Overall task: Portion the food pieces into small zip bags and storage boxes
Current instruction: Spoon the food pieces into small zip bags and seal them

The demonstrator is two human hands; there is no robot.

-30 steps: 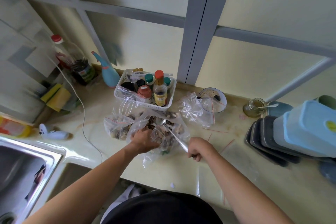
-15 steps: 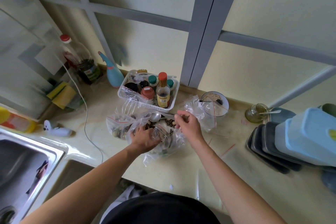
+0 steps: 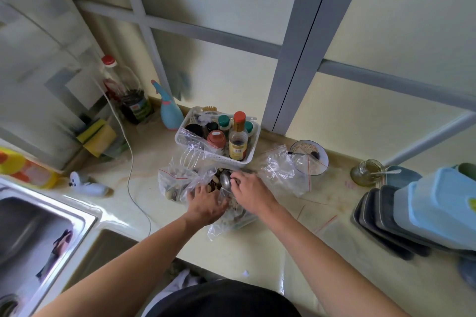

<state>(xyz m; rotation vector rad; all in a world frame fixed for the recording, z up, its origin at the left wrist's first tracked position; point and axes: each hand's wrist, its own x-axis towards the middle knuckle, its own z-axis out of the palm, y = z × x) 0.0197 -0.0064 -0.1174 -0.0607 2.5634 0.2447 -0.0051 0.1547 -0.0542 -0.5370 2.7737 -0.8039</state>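
Note:
A clear zip bag (image 3: pixel 233 222) holding brown and pale food pieces lies open on the counter in front of me. My left hand (image 3: pixel 206 203) grips its near left rim. My right hand (image 3: pixel 251 193) reaches into the bag's mouth, fingers curled at the neck of a metal spoon (image 3: pixel 224 180) whose bowl lies among the pieces. A second zip bag (image 3: pixel 172 183) with food sits just left, touching the first. An empty zip bag (image 3: pixel 282 171) lies crumpled to the right. Dark storage boxes (image 3: pixel 381 224) stand stacked on edge at the far right, under a pale blue box (image 3: pixel 443 210).
A white basket (image 3: pixel 180 137) of condiment bottles stands right behind the bags. A glass bowl (image 3: pixel 320 166) and a small jar (image 3: pixel 364 174) sit at the back right. A sink (image 3: pixel 38 234) fills the left; a white cable (image 3: pixel 131 162) crosses the counter beside it.
My right hand left its place at the near right, swung round the bag's far side and now sits at the mouth by the spoon bowl. My left hand kept its grip.

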